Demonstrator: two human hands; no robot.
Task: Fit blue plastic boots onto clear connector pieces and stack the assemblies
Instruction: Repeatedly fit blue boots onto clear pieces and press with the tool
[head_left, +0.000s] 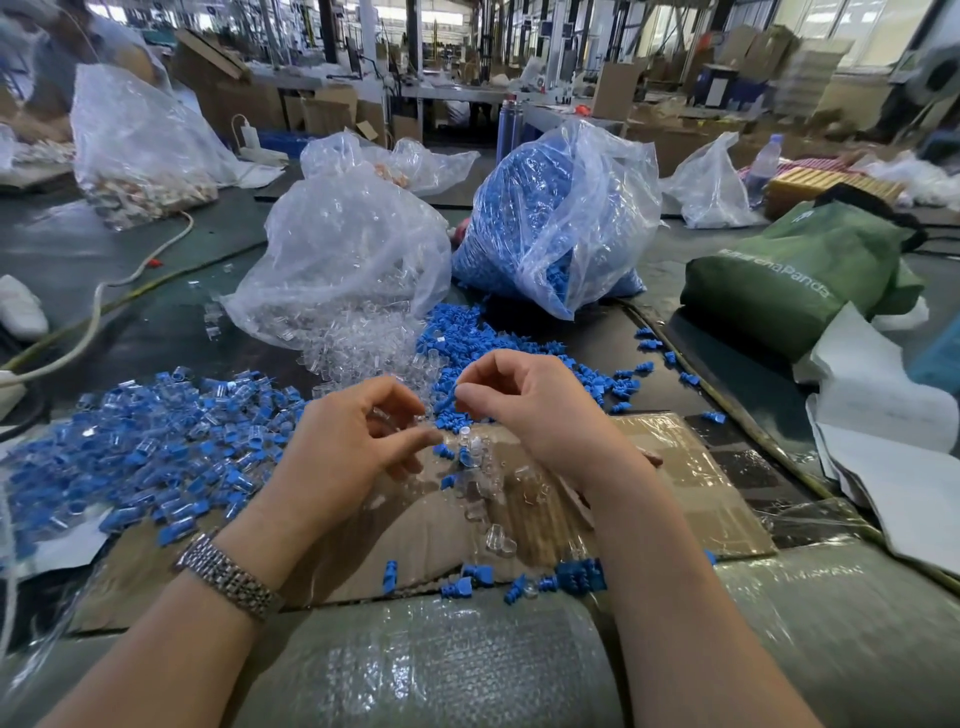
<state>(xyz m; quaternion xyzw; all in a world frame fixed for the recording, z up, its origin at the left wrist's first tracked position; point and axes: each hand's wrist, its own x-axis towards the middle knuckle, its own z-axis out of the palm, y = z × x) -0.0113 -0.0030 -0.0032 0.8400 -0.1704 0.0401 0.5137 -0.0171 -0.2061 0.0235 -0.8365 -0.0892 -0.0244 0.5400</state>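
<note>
1. Both bare forearms reach forward from the bottom edge and converge toward the middle.
2. The left hand (353, 441) shows its back, fingers curled, thumb and forefinger extended rightward.
3. The right hand (535, 410) is just beside it, fingers curled inward, thumb tip meeting forefinger.
4. A metal-link watch (228, 574) circles the left wrist.

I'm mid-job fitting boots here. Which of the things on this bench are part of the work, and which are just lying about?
Part of the job:
- left hand, right hand
- bag of blue boots
- bag of clear connectors
- loose blue boots
- pile of finished assemblies

Lying about:
- green bag
- water bottle
- white cable
- white paper
</note>
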